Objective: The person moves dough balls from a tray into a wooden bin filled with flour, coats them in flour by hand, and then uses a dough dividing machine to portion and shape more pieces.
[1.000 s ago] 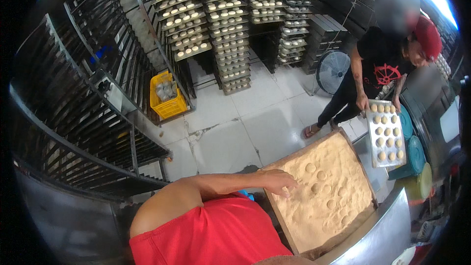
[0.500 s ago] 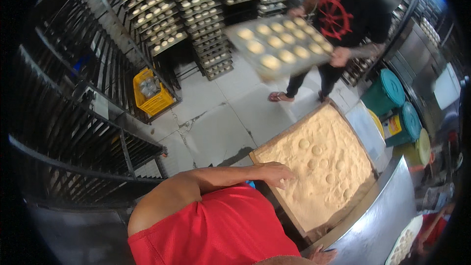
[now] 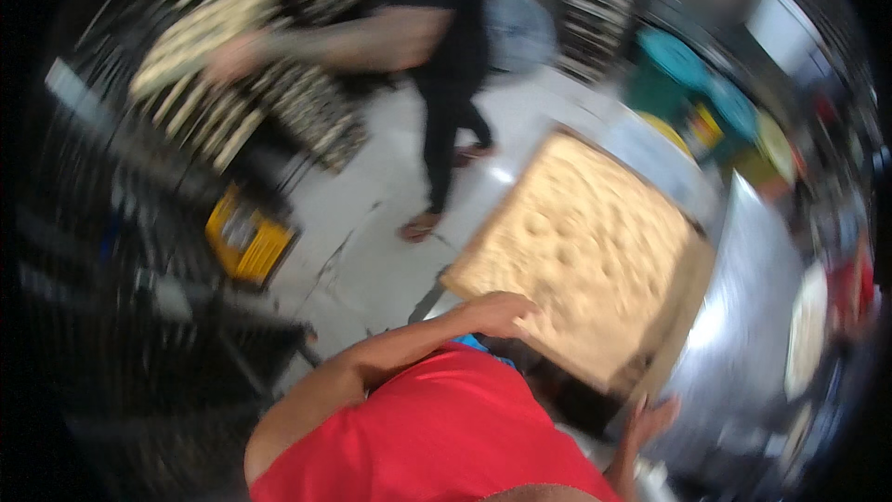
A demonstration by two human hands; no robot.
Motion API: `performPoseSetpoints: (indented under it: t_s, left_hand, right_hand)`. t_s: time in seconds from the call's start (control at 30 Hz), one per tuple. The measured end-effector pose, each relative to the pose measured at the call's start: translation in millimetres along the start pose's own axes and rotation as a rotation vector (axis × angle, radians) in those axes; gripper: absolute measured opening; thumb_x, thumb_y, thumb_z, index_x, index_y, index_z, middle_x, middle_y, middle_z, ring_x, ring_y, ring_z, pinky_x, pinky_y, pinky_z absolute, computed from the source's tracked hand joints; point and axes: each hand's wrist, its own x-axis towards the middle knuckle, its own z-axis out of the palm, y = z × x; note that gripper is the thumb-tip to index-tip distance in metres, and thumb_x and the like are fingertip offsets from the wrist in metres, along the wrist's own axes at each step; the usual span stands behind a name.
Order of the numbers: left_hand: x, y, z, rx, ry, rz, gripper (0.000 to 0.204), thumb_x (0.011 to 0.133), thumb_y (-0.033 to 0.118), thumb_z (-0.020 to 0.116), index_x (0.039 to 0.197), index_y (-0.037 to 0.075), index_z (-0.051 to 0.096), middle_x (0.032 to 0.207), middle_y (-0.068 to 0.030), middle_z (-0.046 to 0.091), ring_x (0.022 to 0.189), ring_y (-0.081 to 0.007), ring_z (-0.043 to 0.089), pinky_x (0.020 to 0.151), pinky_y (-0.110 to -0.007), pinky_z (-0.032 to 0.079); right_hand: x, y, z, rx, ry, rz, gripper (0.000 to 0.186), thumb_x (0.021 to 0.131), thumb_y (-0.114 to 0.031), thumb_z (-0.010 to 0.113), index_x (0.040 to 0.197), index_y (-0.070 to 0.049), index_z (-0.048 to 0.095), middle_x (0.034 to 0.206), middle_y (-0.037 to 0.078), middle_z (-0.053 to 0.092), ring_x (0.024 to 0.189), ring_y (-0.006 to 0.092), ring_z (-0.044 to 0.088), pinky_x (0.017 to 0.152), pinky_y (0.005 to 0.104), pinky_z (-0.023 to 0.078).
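A shallow wooden box (image 3: 641, 251) filled with tan crumbs or flour stands in front of me, with several faint round shapes in its surface. My left hand (image 3: 504, 314) rests at the box's near left rim, its fingertips bent toward the crumbs. Blur hides whether those fingers grip the rim. By the near right corner, my right hand (image 3: 653, 420) has its fingers stretched apart against the edge of a shiny metal table (image 3: 734, 353). Nothing shows in that hand.
A co-worker (image 3: 437, 56) at the far left holds a tray of pale dough pieces (image 3: 200, 33) against the racks. A yellow crate (image 3: 251, 240) sits on the floor below. Teal-lidded bins (image 3: 671, 60) stand behind the box. A pale tray (image 3: 806, 330) lies at the right.
The co-worker has crossed leftward with the dough tray, up to the racks. The view has swung, and my right hand shows more fully beside the box. My left hand stays near the rim.
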Motion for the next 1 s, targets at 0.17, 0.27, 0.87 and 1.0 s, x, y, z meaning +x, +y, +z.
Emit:
performPoseSetpoints:
  t_s: [0.17, 0.27, 0.87, 1.0]
  left_hand:
    - [8, 14, -5, -0.029, -0.056, 0.002, 0.057, 0.089, 0.032, 0.077, 0.136, 0.004, 0.061, 0.115, -0.0183, 0.070, 0.106, -0.0350, 0.067, 0.093, -0.042, 0.054]
    - [8, 31, 8, -0.044, -0.142, -0.016, 0.057, 0.088, 0.029, 0.079, 0.136, 0.006, 0.062, 0.115, -0.0165, 0.070, 0.104, -0.0337, 0.068, 0.090, -0.042, 0.054]
    - [90, 64, 13, -0.003, -0.422, 0.133, 0.057, 0.088, 0.029, 0.078, 0.136, 0.003, 0.062, 0.113, -0.0176, 0.071, 0.102, -0.0319, 0.068, 0.091, -0.041, 0.054]
    - [94, 62, 15, -0.029, -0.432, 0.145, 0.056, 0.089, 0.029, 0.078, 0.136, 0.003, 0.062, 0.114, -0.0179, 0.071, 0.102, -0.0320, 0.068, 0.091, -0.041, 0.054]
  right_hand:
    - [19, -32, -28, 0.091, 0.011, 0.054, 0.083, 0.081, -0.029, 0.076, 0.149, 0.003, 0.042, 0.153, 0.029, 0.043, 0.146, 0.0440, 0.034, 0.123, 0.0541, 0.022]
    - [12, -28, -23, 0.032, -0.047, 0.075, 0.085, 0.084, -0.037, 0.072, 0.152, 0.002, 0.039, 0.159, 0.024, 0.037, 0.150, 0.0440, 0.027, 0.124, 0.0557, 0.019]
    - [17, -53, -49, 0.043, -0.108, 0.200, 0.082, 0.086, -0.039, 0.070, 0.153, -0.006, 0.037, 0.159, 0.017, 0.034, 0.150, 0.0403, 0.026, 0.124, 0.0572, 0.019]
    - [15, -49, -40, 0.019, -0.081, 0.183, 0.083, 0.085, -0.039, 0.071, 0.153, -0.006, 0.036, 0.159, 0.018, 0.034, 0.150, 0.0413, 0.026, 0.124, 0.0575, 0.019]
